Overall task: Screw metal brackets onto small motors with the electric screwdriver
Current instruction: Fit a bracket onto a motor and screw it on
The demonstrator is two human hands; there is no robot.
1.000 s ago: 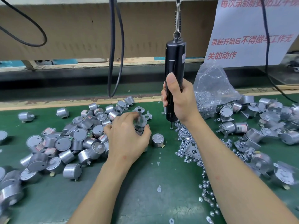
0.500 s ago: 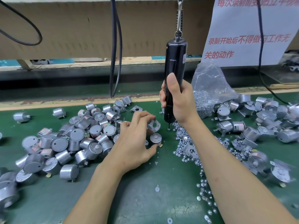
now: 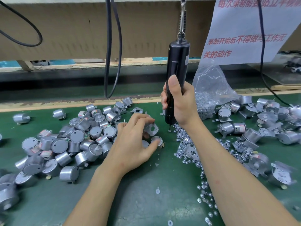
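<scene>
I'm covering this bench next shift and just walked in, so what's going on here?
A person is fitting brackets to small motors on the green bench. The right hand grips the hanging electric screwdriver upright, its bit down at the loose screws. The left hand pinches a metal bracket just above a single motor. Bare motors are heaped on the left; nothing is being screwed yet.

The motors [image 3: 76, 137] are dull silver metal, their cans brushed and faintly shiny. The bracket [image 3: 152, 129] is thin matt sheet metal. Screws [image 3: 184, 144] glint brightly. The screwdriver [image 3: 177, 70] is glossy black plastic (its hanging clip is metal). The mat [image 3: 138, 201] is scuffed green, the bag [image 3: 210, 85] crinkled clear plastic.
</scene>
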